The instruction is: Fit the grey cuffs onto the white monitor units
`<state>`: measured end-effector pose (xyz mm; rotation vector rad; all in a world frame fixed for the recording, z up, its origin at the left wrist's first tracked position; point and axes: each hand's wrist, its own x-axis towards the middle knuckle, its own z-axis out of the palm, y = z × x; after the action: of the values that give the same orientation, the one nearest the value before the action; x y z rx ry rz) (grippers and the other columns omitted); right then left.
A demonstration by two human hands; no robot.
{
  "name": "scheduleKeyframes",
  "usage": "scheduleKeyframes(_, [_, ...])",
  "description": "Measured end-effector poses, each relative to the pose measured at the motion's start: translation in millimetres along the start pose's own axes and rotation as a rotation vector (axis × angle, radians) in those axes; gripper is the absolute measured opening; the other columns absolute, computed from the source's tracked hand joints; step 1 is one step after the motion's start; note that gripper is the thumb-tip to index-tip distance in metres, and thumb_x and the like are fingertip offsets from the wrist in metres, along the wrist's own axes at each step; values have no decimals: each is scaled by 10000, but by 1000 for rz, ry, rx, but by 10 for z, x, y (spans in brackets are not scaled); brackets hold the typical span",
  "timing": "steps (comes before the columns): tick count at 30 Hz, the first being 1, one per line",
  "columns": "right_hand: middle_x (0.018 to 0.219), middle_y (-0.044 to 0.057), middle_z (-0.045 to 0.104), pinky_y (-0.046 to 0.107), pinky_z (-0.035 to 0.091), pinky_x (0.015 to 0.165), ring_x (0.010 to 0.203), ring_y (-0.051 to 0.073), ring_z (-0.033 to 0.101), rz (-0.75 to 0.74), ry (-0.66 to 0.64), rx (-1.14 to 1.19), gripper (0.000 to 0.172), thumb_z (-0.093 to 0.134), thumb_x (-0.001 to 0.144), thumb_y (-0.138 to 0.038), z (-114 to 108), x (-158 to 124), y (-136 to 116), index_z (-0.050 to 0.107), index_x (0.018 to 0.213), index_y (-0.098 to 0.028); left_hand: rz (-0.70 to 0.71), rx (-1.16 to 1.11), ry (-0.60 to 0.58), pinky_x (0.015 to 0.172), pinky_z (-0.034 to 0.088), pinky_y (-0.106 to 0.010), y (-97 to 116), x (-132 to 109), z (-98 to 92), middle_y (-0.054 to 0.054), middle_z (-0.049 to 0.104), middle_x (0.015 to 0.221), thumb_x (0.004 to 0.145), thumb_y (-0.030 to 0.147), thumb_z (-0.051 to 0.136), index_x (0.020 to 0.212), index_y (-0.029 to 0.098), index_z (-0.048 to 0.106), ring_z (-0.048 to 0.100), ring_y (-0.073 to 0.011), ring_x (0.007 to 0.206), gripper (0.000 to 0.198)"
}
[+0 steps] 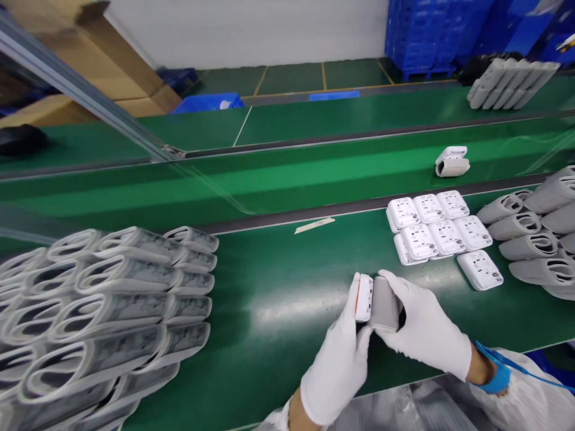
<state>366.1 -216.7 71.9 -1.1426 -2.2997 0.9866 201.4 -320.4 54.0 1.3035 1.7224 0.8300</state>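
Both my hands wear white gloves and meet over the near part of the green bench. My left hand [339, 353] is closed on a small white device [364, 298], which looks like a wrist blood pressure monitor with an orange strip along its left side. In my right hand [420, 320] is a rolled grey cuff [384, 304], its curved face against the device's right side. Whether the two are joined cannot be made out. Just beyond, several white monitor units [448, 236] lie in rows, and a single white unit [480, 269] sits nearer to my right hand.
Rolled cuffs [121, 299] are stacked at the left, and more grey cuffs [534, 239] at the right. A monitor with its cuff [451, 163] rests on the green conveyor belt [287, 167]. A tape strip [314, 225] sticks to the bench. A metal post [90, 90] slants at upper left.
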Motion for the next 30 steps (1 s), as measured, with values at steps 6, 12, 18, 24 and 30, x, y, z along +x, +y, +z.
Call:
scheduleKeyframes(6, [1276,99,705,392,613,943,1128,275,708,85,-40,176,752,745,722,-246,56,-55,-278,535,1443,-208,-84,-88,227,1165,488,-403,24,81,-34,-46,638,1499,882,128,607,1557,334,516,634,-279,1354,712])
scheduleKeyframes(12, [990,46,753,316,631,734,785,200,706,52,-144,223,437,681,899,-322,52,-74,-196,692,1330,-246,-140,-537,372,819,585,-297,177,144,-216,-71,802,1063,691,120,733,1124,203,765,739,-247,959,442])
scheduleKeyframes(18, [1295,84,738,256,653,876,1082,228,757,-61,84,169,319,597,1018,-425,94,-20,197,791,1200,-249,-253,-1194,411,613,467,-246,341,225,-310,-8,660,617,652,314,774,579,163,615,535,-131,589,231])
scheduleKeyframes(24, [1289,73,753,308,690,808,1094,308,772,-202,4,89,561,772,870,-439,300,50,613,679,1409,-318,-167,-1162,180,772,502,-326,165,261,-320,-61,701,734,677,373,880,705,136,739,610,-188,708,277])
scheduleKeyframes(30, [1222,70,771,353,702,694,968,326,803,-448,38,-127,721,694,843,-271,481,-40,903,509,1526,-413,-203,-1116,133,801,484,-355,-63,199,-270,-72,689,714,684,413,876,678,129,736,635,-223,736,317])
